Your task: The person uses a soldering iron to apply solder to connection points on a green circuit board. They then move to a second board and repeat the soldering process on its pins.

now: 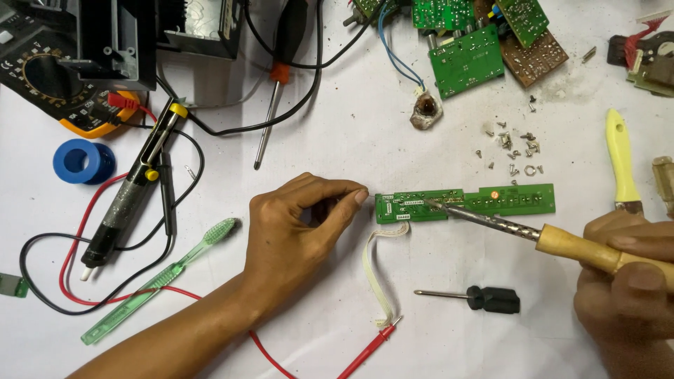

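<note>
Holding a wooden-handled soldering iron (533, 235) in a closed grip, the right hand (625, 281) at the near right brings the metal tip down onto the long, narrow green circuit board (463, 203) lying flat in the middle of the white work surface (421, 337). The left hand (298, 224) rests just left of the board, thumb and forefinger pinched narrowly together at its left end — whether something thin is held between them I cannot tell. A white ribbon cable (375, 274) trails from the board's near edge toward a red probe tip (372, 347). Judging by the tip on the board, soldering work on one joint looks under way, not finished. A small black-handled screwdriver (484, 298) lies near, a green toothbrush (161, 277) and a desoldering pump (133, 189) to the left, loose screws (512, 151) and more green boards (467, 60) far right — all apart from the hands.
</note>
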